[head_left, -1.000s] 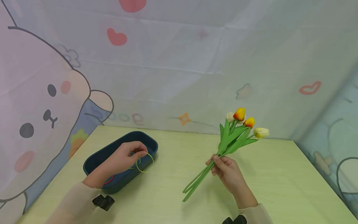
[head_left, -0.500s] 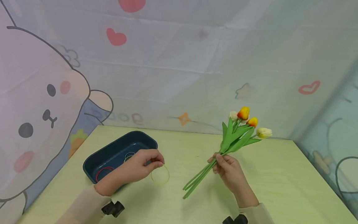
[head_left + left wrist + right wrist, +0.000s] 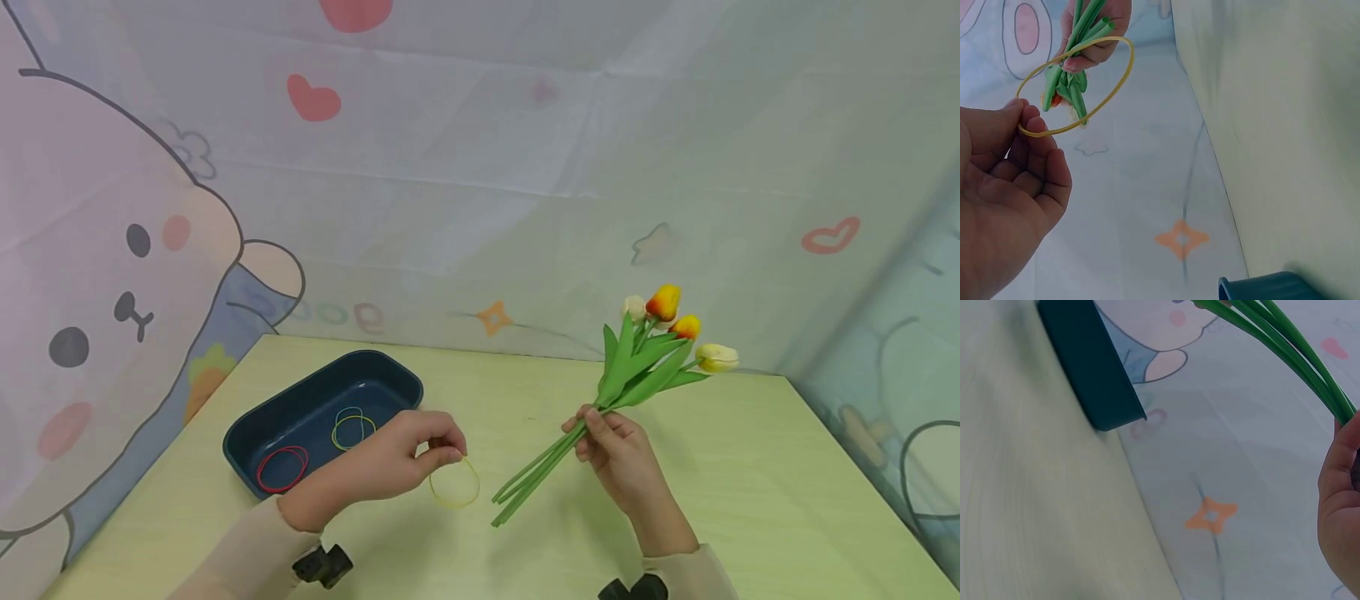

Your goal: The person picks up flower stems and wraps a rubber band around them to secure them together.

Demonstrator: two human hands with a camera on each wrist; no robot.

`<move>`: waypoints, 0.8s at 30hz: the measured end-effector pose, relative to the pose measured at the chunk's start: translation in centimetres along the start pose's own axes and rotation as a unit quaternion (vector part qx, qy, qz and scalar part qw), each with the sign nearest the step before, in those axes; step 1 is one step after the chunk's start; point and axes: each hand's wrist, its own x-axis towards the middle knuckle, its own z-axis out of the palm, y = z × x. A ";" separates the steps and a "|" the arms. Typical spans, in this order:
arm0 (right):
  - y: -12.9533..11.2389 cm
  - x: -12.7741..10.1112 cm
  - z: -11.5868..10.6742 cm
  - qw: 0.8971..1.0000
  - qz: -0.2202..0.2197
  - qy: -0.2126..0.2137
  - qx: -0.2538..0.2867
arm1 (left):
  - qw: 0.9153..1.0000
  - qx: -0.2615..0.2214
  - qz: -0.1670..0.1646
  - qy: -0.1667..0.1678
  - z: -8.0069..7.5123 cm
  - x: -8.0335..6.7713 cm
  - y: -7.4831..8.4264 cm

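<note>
A yellow rubber band (image 3: pixel 454 483) and a bunch of artificial tulips (image 3: pixel 622 379) were held above the pale green table (image 3: pixel 750 483).

The band was pinched between thumb and fingertips of the left hand (image 3: pixel 397 458), just right of the dark blue tray (image 3: pixel 247 433), in which a red band (image 3: pixel 281 468) and other bands lay. The green stems (image 3: pixel 536 471) were gripped by the right hand (image 3: pixel 618 454), blooms tilted up to the right.

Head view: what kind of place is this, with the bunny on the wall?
Probably a small craft corner: a pale green table stands against cartoon bunny cloth, with a dark blue plastic tray of coloured rubber bands.
</note>
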 end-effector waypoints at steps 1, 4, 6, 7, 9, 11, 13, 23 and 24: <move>0.0 0.0 0.0 1.000 0.001 0.001 0.002 | 1.000 -0.003 0.000 -0.002 0.1 0.1 0.1; -0.1 0.0 0.0 1.000 0.003 0.006 0.004 | 1.000 -0.012 0.000 -0.009 0.5 0.3 0.3; -0.2 0.0 0.0 1.000 0.001 0.005 0.005 | 1.000 -0.018 0.001 -0.014 0.7 0.5 0.3; -0.2 0.0 0.0 1.000 0.000 0.004 0.006 | 1.000 -0.019 0.002 -0.016 0.8 0.5 0.3; -0.2 0.0 0.0 1.000 -0.004 0.001 0.009 | 0.999 -0.025 0.003 -0.020 1.0 0.6 0.4; -0.3 0.0 0.0 1.000 -0.005 0.000 0.011 | 0.999 -0.031 0.003 -0.025 1.2 0.7 0.4; -0.3 0.0 0.1 1.000 -0.005 0.002 0.014 | 0.999 -0.036 0.004 -0.029 1.3 0.8 0.4; -0.5 -0.1 0.2 0.999 -0.008 -0.012 0.030 | 0.999 -0.028 0.019 -0.027 1.8 1.0 0.1; -0.5 -0.1 0.2 0.999 -0.009 -0.014 0.031 | 0.999 -0.027 0.020 -0.027 1.8 1.0 0.1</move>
